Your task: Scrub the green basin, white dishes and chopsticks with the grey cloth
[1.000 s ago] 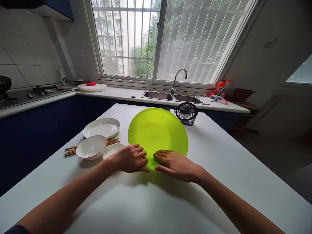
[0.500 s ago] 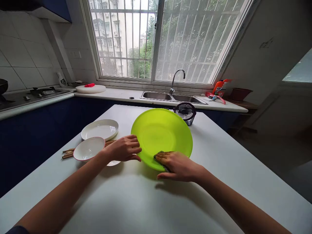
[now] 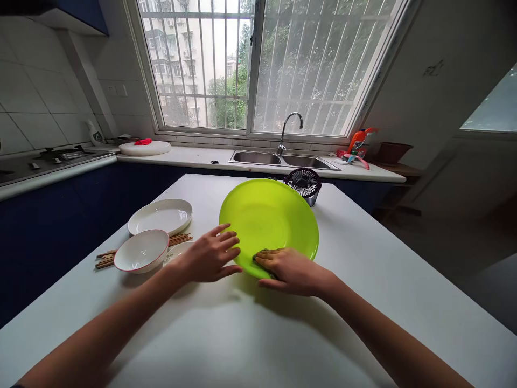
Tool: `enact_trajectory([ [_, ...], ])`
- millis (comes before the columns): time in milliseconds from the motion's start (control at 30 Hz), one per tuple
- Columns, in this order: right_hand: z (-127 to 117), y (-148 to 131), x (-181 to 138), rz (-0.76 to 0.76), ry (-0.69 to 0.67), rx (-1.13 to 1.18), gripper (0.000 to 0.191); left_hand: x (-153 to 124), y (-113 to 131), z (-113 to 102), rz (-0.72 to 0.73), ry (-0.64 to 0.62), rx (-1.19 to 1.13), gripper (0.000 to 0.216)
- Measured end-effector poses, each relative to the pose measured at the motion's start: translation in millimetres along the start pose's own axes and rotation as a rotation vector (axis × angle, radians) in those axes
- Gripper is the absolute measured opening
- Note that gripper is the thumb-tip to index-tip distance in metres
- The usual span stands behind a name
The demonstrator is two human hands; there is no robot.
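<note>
A large lime-green basin (image 3: 262,210) stands on the white table (image 3: 226,345), its shallow inside facing me. At its left rim is my left hand (image 3: 216,253), fingers spread and holding nothing; whether the fingertips touch the rim I cannot tell. My right hand (image 3: 293,272) presses a dark scouring pad (image 3: 262,254) against the near inner side of the basin. Most of the pad is hidden under the fingers, and the thumb reaches outside the near rim.
Left of the basin are a white oval plate (image 3: 161,215), a red-rimmed bowl (image 3: 141,251), wooden chopsticks (image 3: 105,258) and a partly covered small dish (image 3: 177,250). A small fan (image 3: 302,183) stands behind the basin. Farther back is a double sink (image 3: 258,158) with a faucet (image 3: 285,132).
My left hand has opened its fingers wider and come slightly nearer me. My right hand with the scouring pad has shifted a little along the basin. The view has turned slightly.
</note>
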State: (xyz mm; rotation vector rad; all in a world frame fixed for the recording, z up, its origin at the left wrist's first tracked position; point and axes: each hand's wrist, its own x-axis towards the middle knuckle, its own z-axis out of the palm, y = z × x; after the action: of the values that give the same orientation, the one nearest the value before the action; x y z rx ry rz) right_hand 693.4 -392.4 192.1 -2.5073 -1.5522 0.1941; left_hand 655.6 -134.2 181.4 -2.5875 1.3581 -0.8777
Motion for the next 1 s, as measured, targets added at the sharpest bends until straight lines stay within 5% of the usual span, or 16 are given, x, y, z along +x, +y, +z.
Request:
enact_trajectory([
  [267,-2.0,2.7,0.9,0.017,-0.032,0.015,0.050,12.0,32.3,20.6,-0.040,0.057,0.046,0.027],
  [667,1.7,-3.5,2.2,0.069,-0.050,0.002,0.053,11.6,23.3,21.4,-0.020,0.103,0.102,0.044],
  [1000,1.4,-3.3,2.8,0.050,-0.066,-0.010,0.060,1.4,-9.9,10.1,-0.004,0.100,0.080,0.054],
])
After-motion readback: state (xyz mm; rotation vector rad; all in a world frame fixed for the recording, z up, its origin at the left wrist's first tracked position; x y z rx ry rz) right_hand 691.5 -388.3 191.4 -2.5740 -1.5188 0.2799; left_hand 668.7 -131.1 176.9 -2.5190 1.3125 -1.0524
